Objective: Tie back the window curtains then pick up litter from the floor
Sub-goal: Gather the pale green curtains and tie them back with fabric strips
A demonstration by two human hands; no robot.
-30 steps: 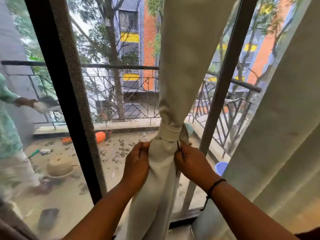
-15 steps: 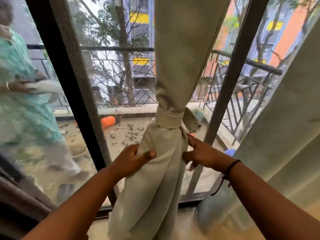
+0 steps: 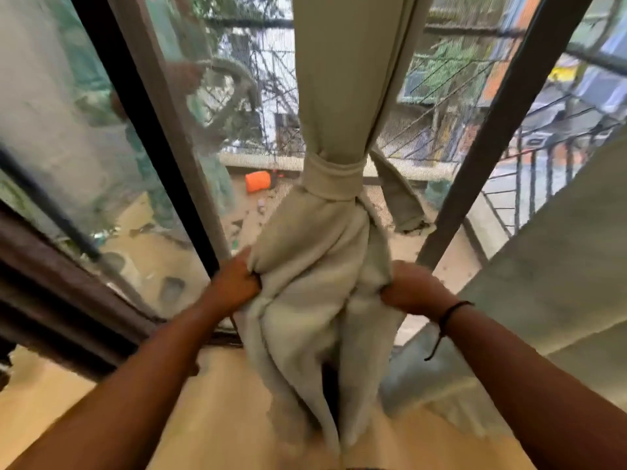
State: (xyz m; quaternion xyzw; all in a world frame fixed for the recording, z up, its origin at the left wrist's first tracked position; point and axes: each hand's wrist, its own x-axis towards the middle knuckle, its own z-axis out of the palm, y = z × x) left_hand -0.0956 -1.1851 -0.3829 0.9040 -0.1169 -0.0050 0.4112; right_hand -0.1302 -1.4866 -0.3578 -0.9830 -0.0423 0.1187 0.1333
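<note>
Both hands, left [image 3: 234,283] and right [image 3: 412,290], grip the tied curtain [image 3: 319,266]; no legible writing.

Both my hands sit lower on the curtain [image 3: 319,266] than 1 second ago, well below the tie band [image 3: 334,178] instead of just under it. My left hand [image 3: 237,283] and right hand [image 3: 412,290] now bunch its fabric in fists at either side, where half a second ago my right hand's fingers were spread.

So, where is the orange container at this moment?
In the head view, the orange container lies outside on the balcony floor, left of the tie band around the curtain, beyond the window.
</note>
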